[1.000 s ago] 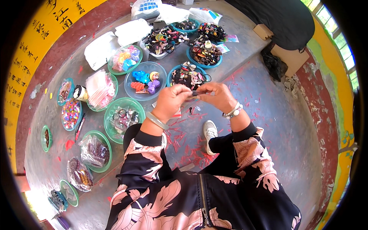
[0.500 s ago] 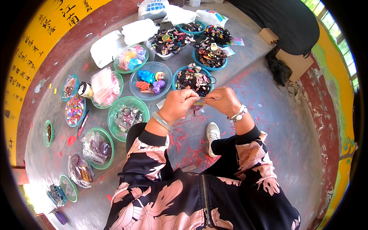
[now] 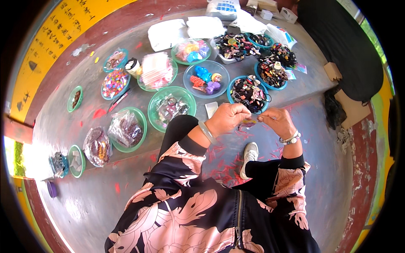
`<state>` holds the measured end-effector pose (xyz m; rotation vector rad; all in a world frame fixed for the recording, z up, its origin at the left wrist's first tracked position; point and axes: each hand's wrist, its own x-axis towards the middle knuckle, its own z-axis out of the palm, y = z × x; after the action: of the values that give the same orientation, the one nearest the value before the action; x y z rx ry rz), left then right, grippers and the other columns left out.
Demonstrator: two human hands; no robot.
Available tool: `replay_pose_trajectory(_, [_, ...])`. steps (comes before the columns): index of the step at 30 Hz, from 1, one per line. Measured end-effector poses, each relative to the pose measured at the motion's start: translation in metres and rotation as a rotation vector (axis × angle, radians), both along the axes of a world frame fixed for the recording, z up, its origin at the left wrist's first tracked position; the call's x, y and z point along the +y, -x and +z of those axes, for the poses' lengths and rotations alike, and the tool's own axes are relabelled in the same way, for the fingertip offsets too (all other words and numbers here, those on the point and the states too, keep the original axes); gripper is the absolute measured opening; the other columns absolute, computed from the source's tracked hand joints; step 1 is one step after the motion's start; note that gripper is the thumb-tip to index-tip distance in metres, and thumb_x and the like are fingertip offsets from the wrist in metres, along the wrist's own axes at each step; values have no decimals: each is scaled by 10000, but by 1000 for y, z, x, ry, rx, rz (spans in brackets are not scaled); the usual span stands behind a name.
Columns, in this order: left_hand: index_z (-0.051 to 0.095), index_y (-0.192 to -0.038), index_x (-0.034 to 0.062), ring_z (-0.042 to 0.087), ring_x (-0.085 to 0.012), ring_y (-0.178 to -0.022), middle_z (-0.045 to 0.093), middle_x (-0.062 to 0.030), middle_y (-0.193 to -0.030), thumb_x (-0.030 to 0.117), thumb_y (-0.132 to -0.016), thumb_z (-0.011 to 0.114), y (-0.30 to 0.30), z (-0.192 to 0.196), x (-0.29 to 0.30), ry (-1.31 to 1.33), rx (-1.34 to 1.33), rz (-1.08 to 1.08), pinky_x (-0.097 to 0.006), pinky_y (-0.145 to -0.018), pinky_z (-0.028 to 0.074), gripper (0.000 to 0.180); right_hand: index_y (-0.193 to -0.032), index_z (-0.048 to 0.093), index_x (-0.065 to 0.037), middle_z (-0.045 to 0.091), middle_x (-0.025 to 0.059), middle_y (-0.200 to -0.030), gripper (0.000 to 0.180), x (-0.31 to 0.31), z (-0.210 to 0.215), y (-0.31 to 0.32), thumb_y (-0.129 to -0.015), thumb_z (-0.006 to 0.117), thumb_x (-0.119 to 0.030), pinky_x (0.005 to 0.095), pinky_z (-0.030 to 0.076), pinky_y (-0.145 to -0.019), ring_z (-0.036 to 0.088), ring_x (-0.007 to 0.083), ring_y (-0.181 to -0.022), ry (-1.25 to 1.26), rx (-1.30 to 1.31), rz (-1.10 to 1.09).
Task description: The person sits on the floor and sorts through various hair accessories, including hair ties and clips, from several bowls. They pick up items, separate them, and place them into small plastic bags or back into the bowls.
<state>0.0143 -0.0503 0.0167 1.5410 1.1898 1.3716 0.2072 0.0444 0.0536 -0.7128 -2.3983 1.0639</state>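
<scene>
My left hand (image 3: 229,119), with a pale bangle at its wrist, is closed in a pinch. Opposite it, my right hand (image 3: 278,122), wearing a beaded bracelet, pinches too; the two sets of fingertips are close together. A small shiny packet (image 3: 248,125), apparently clear plastic with something coloured inside, hangs just below the fingertips, partly hidden by my left hand. Right behind my hands stands a blue bowl (image 3: 230,99) full of dark hair ties with small ornaments. A white card or small box (image 3: 211,109) lies left of my left hand.
On the grey ledge are a clear bowl (image 3: 186,86) of bright coiled and plush pieces, a green basin (image 3: 193,110) of bagged items, a basket of colourful beads (image 3: 114,84) and a stack of pinkish bags (image 3: 157,71). White bags (image 3: 168,34) lie behind. Red scraps (image 3: 219,166) litter the floor.
The view has turned left, so the bowls and ledge appear farther right. Both hands stay close together, pinching at nearly the same place before the blue bowl.
</scene>
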Motion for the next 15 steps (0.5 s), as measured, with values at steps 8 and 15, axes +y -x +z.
replay_pose_trajectory(8, [631,-848,21,598,-100,-616,661,-57,-766,126,-831,583,6,16,-39,-41,24,311,-236,-558,471,117,-792,647,-11,603,67,-637,83,-16,-4,7,-757,623,-83,256,420,-518,537,107,-564,39,94,-108])
replay_pose_trajectory(15, [636,-975,19,523,-33,-569,669,-40,-791,116,-849,560,102,15,-83,-1,-140,833,-195,-517,431,176,-806,645,-17,614,45,-636,95,-7,-15,-10,-773,609,-98,233,410,-514,516,67,-555,-2,61,-400])
